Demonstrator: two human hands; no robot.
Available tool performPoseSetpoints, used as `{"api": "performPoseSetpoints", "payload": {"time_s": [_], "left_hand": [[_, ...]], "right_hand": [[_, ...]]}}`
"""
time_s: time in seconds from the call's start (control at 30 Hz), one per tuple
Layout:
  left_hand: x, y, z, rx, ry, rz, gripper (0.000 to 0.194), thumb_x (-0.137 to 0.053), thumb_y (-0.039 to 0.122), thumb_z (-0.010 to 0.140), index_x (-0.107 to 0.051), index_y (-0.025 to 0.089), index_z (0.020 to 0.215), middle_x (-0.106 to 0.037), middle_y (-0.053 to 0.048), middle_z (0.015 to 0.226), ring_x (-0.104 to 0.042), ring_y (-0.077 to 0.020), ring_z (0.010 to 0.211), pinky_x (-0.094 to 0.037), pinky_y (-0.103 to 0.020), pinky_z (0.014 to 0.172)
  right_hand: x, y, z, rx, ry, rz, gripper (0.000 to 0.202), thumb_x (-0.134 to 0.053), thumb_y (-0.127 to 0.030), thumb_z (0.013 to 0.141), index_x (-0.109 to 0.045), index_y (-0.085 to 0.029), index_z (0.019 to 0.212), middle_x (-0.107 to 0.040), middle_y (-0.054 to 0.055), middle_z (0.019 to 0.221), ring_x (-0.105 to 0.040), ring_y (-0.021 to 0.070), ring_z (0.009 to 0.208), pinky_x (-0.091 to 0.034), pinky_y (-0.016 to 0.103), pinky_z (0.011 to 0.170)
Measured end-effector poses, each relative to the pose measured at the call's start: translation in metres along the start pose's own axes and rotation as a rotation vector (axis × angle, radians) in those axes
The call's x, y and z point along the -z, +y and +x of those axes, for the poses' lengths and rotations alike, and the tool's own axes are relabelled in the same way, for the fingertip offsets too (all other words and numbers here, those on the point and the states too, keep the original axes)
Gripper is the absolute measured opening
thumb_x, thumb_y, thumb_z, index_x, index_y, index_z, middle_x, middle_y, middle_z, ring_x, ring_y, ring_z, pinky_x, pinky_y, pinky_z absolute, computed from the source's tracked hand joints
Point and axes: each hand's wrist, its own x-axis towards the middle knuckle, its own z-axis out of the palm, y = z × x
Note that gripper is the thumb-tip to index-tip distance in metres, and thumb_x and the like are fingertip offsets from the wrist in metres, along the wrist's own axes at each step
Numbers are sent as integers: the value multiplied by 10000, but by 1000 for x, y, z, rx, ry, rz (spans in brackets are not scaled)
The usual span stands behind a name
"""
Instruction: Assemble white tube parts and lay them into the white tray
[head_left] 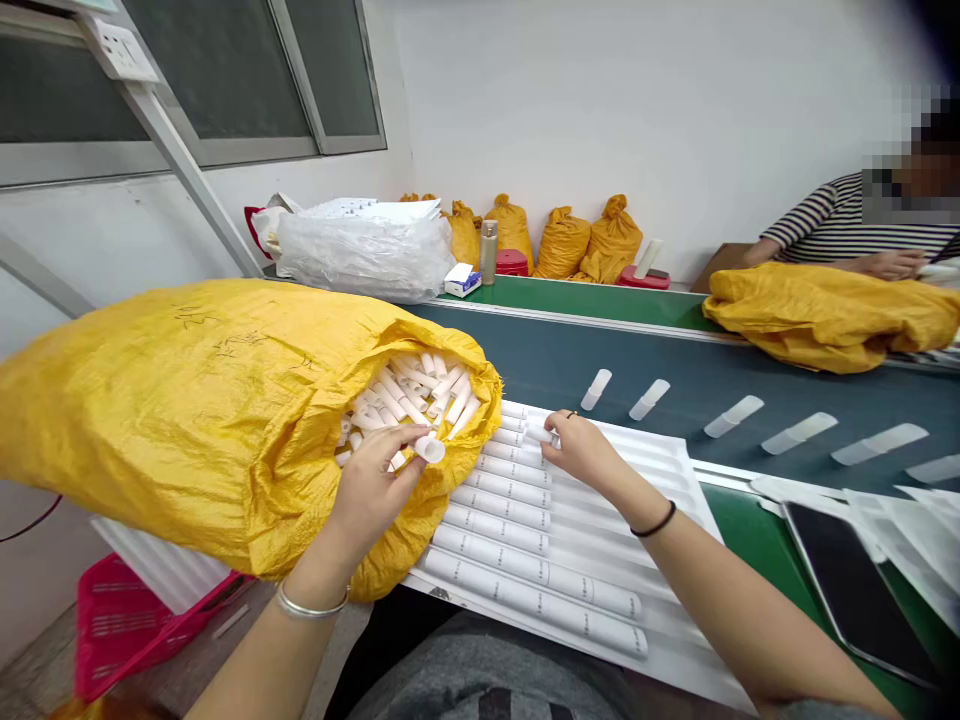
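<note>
At the mouth of a bulging yellow woven-plastic sack [315,350], the L hand [379,472] is clamped w/ thumb + fingers on a short white hollow tube [430,449], more loose white tubes [409,395] heaped inside just behind. R hand [579,448] is clamped on another small white cylinder [538,432], over a white ridged plastic tray [637,560]; can't tell if it's lifted clear or touching. Printed white cylinders [536,600] lie in rows in the tray, nr the sack's lip, which overlaps the L edge. Poss. trouble: a bump on the sagging lip could spill loose tubes onto the rows, b/c the sack lies on its side. Smooth round walls might slip from a fingertip pinch + roll. R forearm is also nr a black flat phone [851,585] on the green surface [735,525]; a wide elbow swing could prob. knock it.
</note>
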Motion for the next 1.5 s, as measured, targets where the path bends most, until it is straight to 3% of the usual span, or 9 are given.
{"api": "performPoseSetpoints", "payload": {"time_s": [0.1, 0.2, 0.3, 0.43, 0.53, 0.8, 0.97, 1.3, 1.5], "left_hand": [[-10, 15, -11, 127, 47, -412, 374, -689, 264, 805, -592, 240, 1165, -700, -46, 1050, -652, -195, 995, -502, -338, 925], [-24, 29, -19, 286, 102, -874, 703, -750, 236, 757, -370, 323, 1342, -701, 3, 981, -670, -138, 889, -541, -285, 831], [-31, 38, -22, 356, 113, -1033, 643, -794, 244, 711, -463, 303, 1259, -689, 17, 949, -650, -109, 861, -531, -224, 793], [-26, 35, -23, 400, 100, -827, 400, -761, 325, 749, -627, 202, 1105, -684, -27, 964, -631, -127, 860, -516, -226, 796], [-20, 30, -27, 413, -41, -636, 397, -706, 408, 788, -660, 162, 1095, -670, -31, 815, -603, -133, 715, -507, -235, 674], [-5, 35, -36, 319, -404, -577, 414, -591, 443, 870, -631, 186, 1193, -635, -36, 794, -550, -132, 676, -456, -232, 611], [1, 44, -38, 276, -354, -523, 338, -600, 398, 876, -650, 194, 1141, -650, -30, 825, -561, -123, 688, -453, -213, 609], [0, 46, -37, -107, -199, -175, 288, -602, 217, 886, -620, 223, 1173, -694, -21, 968, -629, -130, 844, -479, -212, 763], [-2, 46, -36, -191, -181, -126, 296, -585, 192, 893, -596, 185, 1188, -700, -54, 1011, -644, -150, 902, -488, -233, 801]], "right_hand": [[10, -23, -23, 66, 49, 255, 246, -551, -266, 849, -591, -160, 1068, -654, 78, 957, -606, 170, 755, -498, 291, 698], [12, -52, -50, 184, -37, 852, 291, -563, -377, 881, -601, -186, 1097, -660, 68, 971, -618, 140, 700, -526, 275, 635], [14, -68, -66, 197, -88, 1157, 330, -611, -410, 869, -635, -193, 1116, -672, 44, 833, -623, 140, 657, -542, 285, 614], [25, -62, -72, 273, 146, 968, 290, -627, -284, 876, -658, -239, 1162, -685, 76, 1004, -651, 191, 879, -556, 327, 751], [36, -55, -72, 483, 302, 672, 325, -590, -162, 883, -652, -260, 1187, -625, 94, 1156, -593, 216, 1084, -511, 363, 909], [42, -52, -73, 613, 307, 521, 348, -598, -124, 880, -576, -251, 1203, -646, 74, 1064, -617, 188, 1001, -521, 332, 868], [45, -50, -76, 607, 273, 553, 310, -630, -156, 873, -599, -245, 1168, -660, 66, 1030, -627, 180, 971, -515, 309, 848], [43, -53, -79, 369, 183, 623, 227, -639, -305, 874, -660, -207, 1078, -636, 23, 779, -600, 141, 687, -490, 250, 609], [39, -56, -79, 337, 159, 675, 250, -634, -323, 875, -657, -199, 1091, -627, 30, 793, -598, 143, 698, -495, 254, 616]]}}
